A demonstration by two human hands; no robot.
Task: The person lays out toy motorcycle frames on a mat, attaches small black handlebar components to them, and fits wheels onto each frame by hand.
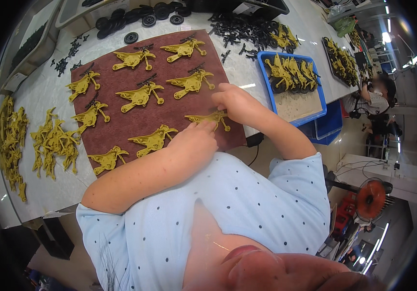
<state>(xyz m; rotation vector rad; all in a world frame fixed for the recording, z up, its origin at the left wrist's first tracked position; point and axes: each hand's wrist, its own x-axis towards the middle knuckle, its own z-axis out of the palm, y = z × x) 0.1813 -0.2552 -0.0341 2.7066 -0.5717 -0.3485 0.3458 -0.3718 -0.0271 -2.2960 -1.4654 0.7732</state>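
Yellow plastic toy bike frames (138, 95) lie spread in rows on a dark red cloth (114, 119). Small black handlebar-like pieces (146, 78) sit at the upper ends of several. My left hand (196, 144) reaches across the cloth with its fingers closed on a yellow frame (222, 121) near the front right corner; they cover part of it. Just above that frame is my right hand (235, 103), its thumb and fingers pinched together. Whatever lies in the pinch is too small or hidden to make out.
Left of the cloth are heaps of loose yellow frames (56, 140). Black wheels (149, 20) and small black parts (240, 31) lie along the far side. At the right stands a blue tray (323, 99) of yellow assemblies with black wheels. Farther right a person (376, 94) sits; an orange fan (371, 199) stands lower right.
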